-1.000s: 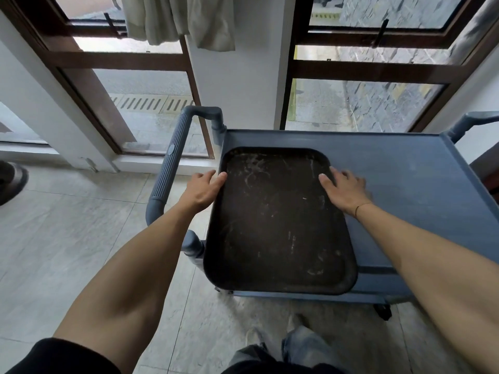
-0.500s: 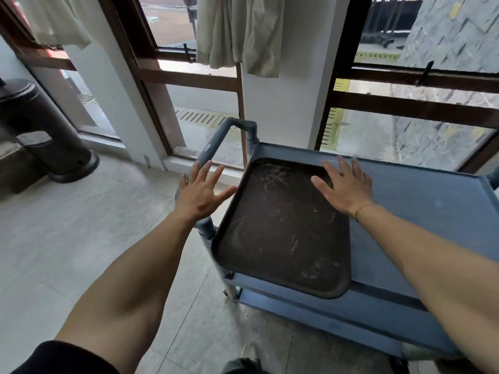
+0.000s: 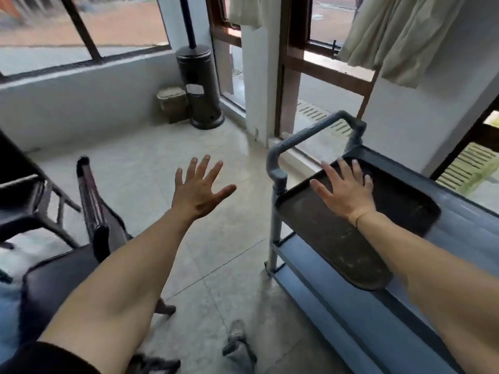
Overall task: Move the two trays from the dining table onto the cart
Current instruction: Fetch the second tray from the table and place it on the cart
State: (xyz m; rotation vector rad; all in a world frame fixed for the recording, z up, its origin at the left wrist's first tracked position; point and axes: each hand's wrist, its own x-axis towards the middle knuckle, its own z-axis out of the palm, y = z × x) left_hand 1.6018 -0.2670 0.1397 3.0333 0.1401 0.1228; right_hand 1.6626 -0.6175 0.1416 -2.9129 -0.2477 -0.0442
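Observation:
A dark, scuffed tray lies flat on the top shelf of the blue-grey cart, at its handle end. My right hand hovers over the tray's far left part with fingers spread, holding nothing; whether it touches the tray is unclear. My left hand is out over the tiled floor, left of the cart handle, fingers spread and empty. No second tray or dining table top is clearly in view.
A dark chair stands at the lower left, with dark furniture at the left edge. A tall dark patio heater and a small stool sit in the corner. Windows and curtains line the wall behind the cart.
Both hands have let go of the tray's sides. The view has swung left, the left hand has moved off the cart over the floor, and the right hand has opened above the tray.

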